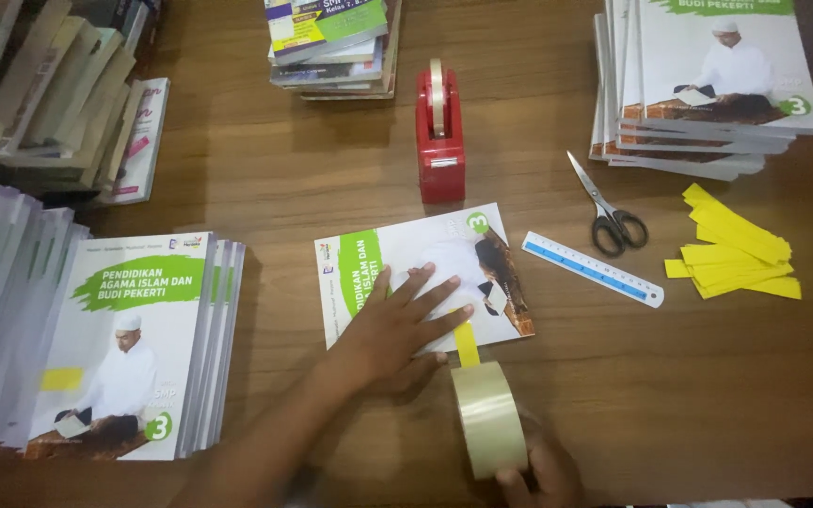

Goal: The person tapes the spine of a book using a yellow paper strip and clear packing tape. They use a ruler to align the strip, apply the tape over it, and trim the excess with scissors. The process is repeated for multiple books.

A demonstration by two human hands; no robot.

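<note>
Nearest the camera, the right hand (543,475) grips a roll of clear packing tape (489,419) at the near edge of the wooden table (613,376), fingers closed around the roll's lower rim; only part of this hand shows. A stretch of tape runs from the roll toward a yellow paper strip (466,344) lying at the near edge of a textbook (425,273), which sits flat at the table's centre with its white-and-green cover up. The left hand (397,329) rests on that cover, fingers spread and flat, grasping nothing, pressing the book and the strip's upper end in place.

Judged from this arrangement, the step in hand is fastening the yellow strip to the cover with tape. The next move appears to call for the tape being drawn taut over the strip, smoothed down and cut, while the left hand keeps the book from sliding.

Surroundings: just beyond the book stands a red tape dispenser (440,141); to its right lie scissors (606,209) and a blue-and-white ruler (593,269), then a loose pile of yellow strips (736,254). A stack of matching textbooks (134,348) occupies the near left, one showing a yellow label. Another stack (708,85) sits far right, mixed books (331,42) at far centre, and older volumes (49,94) far left.
</note>
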